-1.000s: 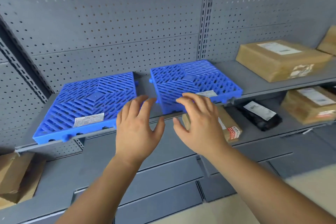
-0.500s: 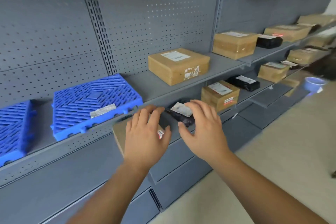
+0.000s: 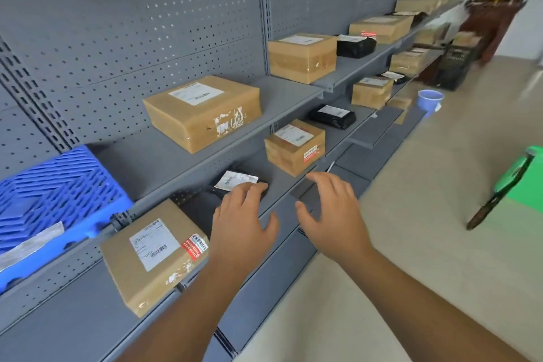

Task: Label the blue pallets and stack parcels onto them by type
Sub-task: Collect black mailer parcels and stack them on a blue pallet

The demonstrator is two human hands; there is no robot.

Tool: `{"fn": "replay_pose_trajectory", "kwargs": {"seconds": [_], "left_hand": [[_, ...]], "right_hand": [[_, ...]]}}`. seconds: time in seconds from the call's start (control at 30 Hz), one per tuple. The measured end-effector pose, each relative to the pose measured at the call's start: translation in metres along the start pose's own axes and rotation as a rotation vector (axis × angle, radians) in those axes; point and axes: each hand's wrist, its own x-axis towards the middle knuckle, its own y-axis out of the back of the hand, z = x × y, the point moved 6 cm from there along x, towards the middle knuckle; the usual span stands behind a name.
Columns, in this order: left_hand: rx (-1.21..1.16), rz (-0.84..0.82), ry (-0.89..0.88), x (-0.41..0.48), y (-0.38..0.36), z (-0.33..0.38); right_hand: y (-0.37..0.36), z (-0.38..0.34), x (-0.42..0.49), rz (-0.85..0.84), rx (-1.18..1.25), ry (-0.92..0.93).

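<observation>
A blue pallet [image 3: 55,200] with a white label on its front edge lies on the upper shelf at the far left. My left hand [image 3: 241,220] hovers open over the lower shelf, fingertips by a black bagged parcel [image 3: 238,182]. A brown box [image 3: 152,256] with a shipping label sits on the lower shelf just left of that hand. My right hand [image 3: 329,209] is open too, held in the air beside the shelf's front edge. Both hands hold nothing. A large brown box [image 3: 202,112] rests on the upper shelf, and a smaller one [image 3: 293,147] on the lower shelf.
More brown boxes [image 3: 302,57] and black bags [image 3: 332,116] line both grey shelves [image 3: 282,97] toward the far right. A pegboard wall backs the shelving. On the floor stand a blue cup [image 3: 429,101], a black crate [image 3: 454,67] and a green object [image 3: 520,179] at the right.
The view has swung right along the shelving: the two blue pallets slid to the left, one out of frame. Both open hands moved right with it, now over the lower shelf's parcels.
</observation>
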Motion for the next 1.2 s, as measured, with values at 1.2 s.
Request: {"fn": "replay_pose_trajectory", "kwargs": {"seconds": [1.2], "left_hand": [[-0.069,-0.258,0.793,0.159,-0.219,-0.154]], "right_hand": [[-0.292,0.147,0.236,-0.788,0.165,-0.144]]}}
